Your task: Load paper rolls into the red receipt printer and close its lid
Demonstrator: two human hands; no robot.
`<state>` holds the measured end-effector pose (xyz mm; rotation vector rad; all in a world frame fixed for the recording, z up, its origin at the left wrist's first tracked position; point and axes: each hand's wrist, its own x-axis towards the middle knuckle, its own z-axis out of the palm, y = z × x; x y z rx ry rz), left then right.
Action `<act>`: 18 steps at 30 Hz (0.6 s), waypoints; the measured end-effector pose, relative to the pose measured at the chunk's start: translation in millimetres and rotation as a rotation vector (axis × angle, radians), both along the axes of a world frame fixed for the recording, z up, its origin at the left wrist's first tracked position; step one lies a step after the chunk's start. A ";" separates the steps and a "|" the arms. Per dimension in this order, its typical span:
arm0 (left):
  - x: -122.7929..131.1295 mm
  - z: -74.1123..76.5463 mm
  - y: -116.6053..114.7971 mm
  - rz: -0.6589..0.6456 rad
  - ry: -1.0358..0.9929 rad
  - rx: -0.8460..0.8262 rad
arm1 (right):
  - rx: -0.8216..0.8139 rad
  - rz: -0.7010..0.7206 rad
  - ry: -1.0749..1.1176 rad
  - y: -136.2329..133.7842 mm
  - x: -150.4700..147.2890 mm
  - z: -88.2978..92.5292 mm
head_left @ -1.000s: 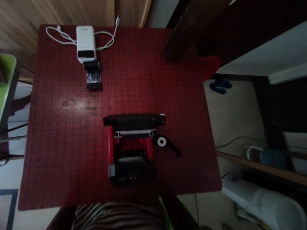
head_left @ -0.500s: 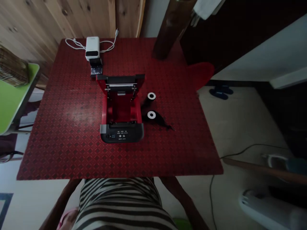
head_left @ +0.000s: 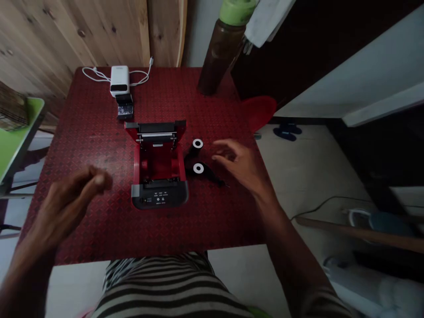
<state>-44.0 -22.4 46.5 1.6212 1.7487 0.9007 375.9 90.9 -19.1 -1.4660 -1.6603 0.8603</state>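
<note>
A red-and-black device that looks like a label printer (head_left: pixel 160 194) stands on the patterned red table (head_left: pixel 212 229), its lid raised and its red inside bare. Beside its right wall stand two spools of black ribbon or film with white ring ends, a rear spool (head_left: pixel 198 143) and a front spool (head_left: pixel 198 168). My right hand (head_left: pixel 238 165) hovers just right of these spools, thumb and fingers apart, nothing in it. To the left of the printer is my left hand (head_left: pixel 69 201), its fingers curled and smeared by motion; nothing shows in it.
A white device (head_left: pixel 119 79) with a looped white cable and a small dark strip lies at the back left. Toward the back right stands a tall brown bottle (head_left: pixel 218 57) with a green lid. A red stool or chair seat (head_left: pixel 260 112) sits beyond the table's right edge.
Both my hands have come up from below the table's front edge, the left to the printer's left, the right to the spools. The view has shifted; the objects stay in place.
</note>
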 end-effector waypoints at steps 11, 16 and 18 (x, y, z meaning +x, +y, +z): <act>62.9 -77.4 115.9 0.003 -0.355 0.207 | -0.065 0.164 0.039 47.3 -33.6 -26.7; 60.5 -82.1 113.9 0.051 -0.324 0.199 | 0.033 0.123 0.041 18.7 -15.3 30.8; 61.3 -83.2 114.4 0.065 -0.340 0.191 | 0.043 0.194 -0.050 -5.8 -7.3 74.7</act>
